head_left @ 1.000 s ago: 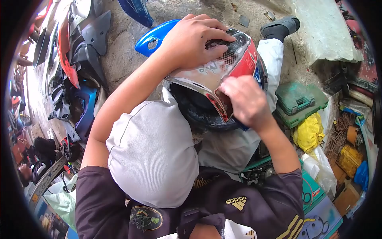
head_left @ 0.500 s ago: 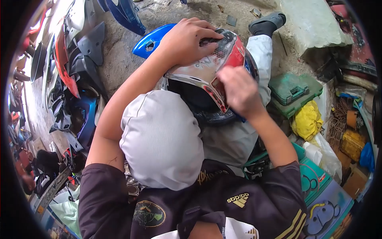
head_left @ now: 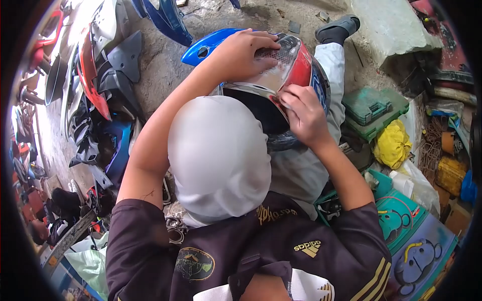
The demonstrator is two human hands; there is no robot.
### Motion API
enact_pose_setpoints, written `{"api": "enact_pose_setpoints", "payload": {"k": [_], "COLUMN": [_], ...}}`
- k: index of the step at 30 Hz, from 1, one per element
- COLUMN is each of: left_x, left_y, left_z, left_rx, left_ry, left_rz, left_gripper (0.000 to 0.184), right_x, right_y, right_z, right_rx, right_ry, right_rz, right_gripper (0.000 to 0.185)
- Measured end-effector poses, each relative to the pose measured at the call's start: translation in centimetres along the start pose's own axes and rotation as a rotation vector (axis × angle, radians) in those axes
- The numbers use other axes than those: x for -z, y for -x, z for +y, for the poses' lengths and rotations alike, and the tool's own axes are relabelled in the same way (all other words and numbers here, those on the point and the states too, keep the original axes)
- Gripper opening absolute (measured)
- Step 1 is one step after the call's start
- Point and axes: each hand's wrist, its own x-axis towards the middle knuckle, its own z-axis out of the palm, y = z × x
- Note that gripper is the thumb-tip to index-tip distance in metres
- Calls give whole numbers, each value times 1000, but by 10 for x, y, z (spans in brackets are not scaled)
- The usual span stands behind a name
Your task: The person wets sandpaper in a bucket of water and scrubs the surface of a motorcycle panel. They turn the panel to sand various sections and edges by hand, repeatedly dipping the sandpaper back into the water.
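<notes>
A helmet [head_left: 299, 70] in red, beige and black rests against the light grey trousers, its dark opening facing my body. My left hand [head_left: 246, 54] lies over the top of its shell, fingers spread across the mesh-patterned area. At the lower front edge of the shell, my right hand [head_left: 305, 111] has its fingers pressed together against the rim; whatever is between them is too hidden to name. A bent knee in light grey cloth [head_left: 218, 155] rises beside my left arm. Behind my left wrist lies a glossy blue panel [head_left: 206, 46].
Stacked fairing panels [head_left: 90, 75] lean along the left. To the right are a green case [head_left: 374, 108], a yellow bag [head_left: 392, 144], a teal toolbox [head_left: 401, 213] and a yellow block [head_left: 448, 175]. A concrete block [head_left: 394, 30] and a shod foot [head_left: 341, 27] are at the upper right.
My right hand, blurred by motion before, now shows sharply at the helmet's edge. My left hand keeps its place on the shell. The view has shifted slightly, and the knee appears farther right.
</notes>
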Motion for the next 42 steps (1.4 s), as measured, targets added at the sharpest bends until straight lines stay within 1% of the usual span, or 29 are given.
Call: {"api": "enact_pose_setpoints", "payload": {"k": [1, 3, 4, 5, 7, 9, 11, 13, 15, 16, 17, 19, 20, 23, 25, 26, 29, 31, 32, 33, 35, 36, 37, 39, 40, 41, 42], "left_x": [-3, -5, -5, -6, -6, -2, 0, 0, -4, -3, -2, -5, -4, -2, -4, -5, -4, -3, -1, 0, -1, -2, -5, -4, -3, -2, -2], "left_y": [2, 1, 1, 0, -6, -6, -6, -5, -7, -9, -14, -16, -17, -11, -7, -5, -5, -8, -8, -6, -3, -3, 1, 3, 3, 5, 7], "left_z": [-1, -4, -4, -5, -7, -8, -6, -6, -7, -6, -8, -9, -9, -10, -10, -9, -8, -4, -5, -7, -8, -9, -7, -7, -5, -4, -5], "left_rx": [-45, -49, -48, -19, 34, 40, 42, 45, 43, 61, 76, 82, 83, 53, 30, 28, 34, 30, 29, 36, 20, 8, -1, -3, -7, -6, -12], "left_ry": [-33, -47, -54, -40, -16, -8, -8, -14, -10, 6, 15, 10, 9, -3, -5, -4, -5, -1, -4, -8, -25, -28, -25, -23, -22, -18, -19], "left_rz": [31, 27, 26, 13, -7, -25, -19, -8, -2, -20, -28, -23, -24, 9, 20, 24, 19, 9, 7, 6, 13, 23, 26, 18, 16, 16, 19], "left_gripper": [39, 41, 42, 42, 41, 41, 41, 41, 42, 41, 41, 40, 40, 40, 40, 40, 40, 40, 41, 41, 42, 42, 42, 43, 43, 43, 44], "right_x": [0, 0, -3, -4, -9, -11, -6, -4, 3, 3, 1, -8, -8, 1, 2, 5, 6, 6, 8, 8, 6, 6, 6, 2, 1, -1, 1], "right_y": [-2, -12, -16, -25, -32, -20, -12, -10, -22, -28, -36, -47, -42, -27, -18, -19, -33, -42, -35, -27, -20, -20, -20, -34, -42, -43, -38], "right_z": [6, 37, 57, 68, 82, 68, 36, 15, 41, 57, 73, 99, 99, 49, 13, 13, 69, 94, 83, 63, 26, 19, 26, 66, 82, 97, 88], "right_rx": [15, 40, 20, -62, -122, -78, 59, 15, 127, 67, -57, -191, -202, -59, 12, 31, -112, -150, -144, -101, 90, 101, 77, 30, -95, -96, -92], "right_ry": [40, 118, 167, 157, 83, 163, 109, -36, 28, 84, 144, 50, 57, 84, -80, -43, 119, 77, 124, 87, -37, -46, 15, 135, 111, 115, 146], "right_rz": [15, 45, 97, 123, 169, 144, 55, 0, -7, 22, 41, 138, 114, -15, -93, -105, 31, 75, 38, 13, -40, -57, -28, 40, 76, 138, 94], "right_gripper": [25, 23, 23, 21, 19, 17, 17, 16, 16, 19, 18, 18, 16, 16, 16, 16, 15, 15, 18, 19, 21, 20, 19, 17, 15, 16, 16]}}
